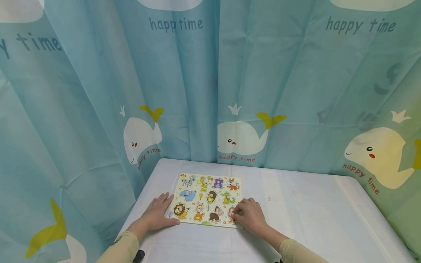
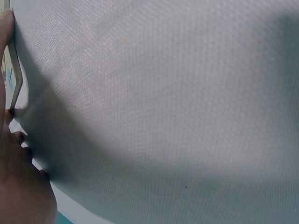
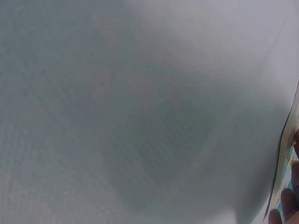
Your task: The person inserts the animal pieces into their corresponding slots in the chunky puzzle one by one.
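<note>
A wooden animal puzzle board (image 1: pixel 217 225) lies flat on the table, with several knobbed animal pieces sitting in it. My left hand (image 1: pixel 156 213) rests at its lower left corner, thumb along the front edge and fingers by the left side. At the lower right corner, my right hand (image 1: pixel 251 217) pinches an orange animal puzzle piece (image 1: pixel 231 214), partly hidden by the fingers. The left wrist view catches the left hand (image 2: pixel 25 191) beside the board's edge (image 2: pixel 17 77). Only fingertips (image 3: pixel 288 201) of the right hand show in the right wrist view.
A white cloth covers the table (image 1: pixel 306 204), which extends well to the right of the board. Blue curtains (image 1: pixel 184 73) with whale prints hang behind the table and at its left. Along the board's bottom row sit a lion (image 1: pixel 180 210), a kangaroo (image 1: pixel 198 212) and a monkey piece (image 1: pixel 216 214).
</note>
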Action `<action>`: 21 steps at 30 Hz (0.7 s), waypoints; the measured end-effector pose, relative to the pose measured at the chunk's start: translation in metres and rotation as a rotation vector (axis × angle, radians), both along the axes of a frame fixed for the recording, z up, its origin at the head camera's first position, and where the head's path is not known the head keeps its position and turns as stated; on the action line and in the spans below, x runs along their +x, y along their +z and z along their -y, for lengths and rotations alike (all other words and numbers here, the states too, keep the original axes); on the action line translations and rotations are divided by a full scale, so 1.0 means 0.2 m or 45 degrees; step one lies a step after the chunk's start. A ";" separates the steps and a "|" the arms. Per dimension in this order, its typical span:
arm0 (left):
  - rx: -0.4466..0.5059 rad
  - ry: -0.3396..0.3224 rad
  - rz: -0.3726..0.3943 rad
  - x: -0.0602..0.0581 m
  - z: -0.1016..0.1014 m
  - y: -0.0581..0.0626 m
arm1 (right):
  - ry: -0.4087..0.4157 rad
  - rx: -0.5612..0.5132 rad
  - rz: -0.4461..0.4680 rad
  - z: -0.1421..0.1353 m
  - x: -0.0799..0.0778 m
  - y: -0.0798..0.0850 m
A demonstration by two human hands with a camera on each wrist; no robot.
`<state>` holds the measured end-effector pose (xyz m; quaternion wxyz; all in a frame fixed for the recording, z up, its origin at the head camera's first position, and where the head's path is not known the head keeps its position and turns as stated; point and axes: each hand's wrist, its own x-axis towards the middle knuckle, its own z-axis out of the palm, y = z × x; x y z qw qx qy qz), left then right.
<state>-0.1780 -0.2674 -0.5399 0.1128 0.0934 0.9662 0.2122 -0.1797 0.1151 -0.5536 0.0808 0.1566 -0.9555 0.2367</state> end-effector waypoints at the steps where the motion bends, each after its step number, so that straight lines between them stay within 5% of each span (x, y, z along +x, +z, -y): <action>1: 0.002 0.001 0.001 0.00 0.00 0.00 | 0.001 0.004 -0.003 0.00 0.00 0.00; 21: -0.002 0.004 0.025 -0.01 0.00 -0.02 | 0.007 0.033 0.028 0.00 -0.02 0.01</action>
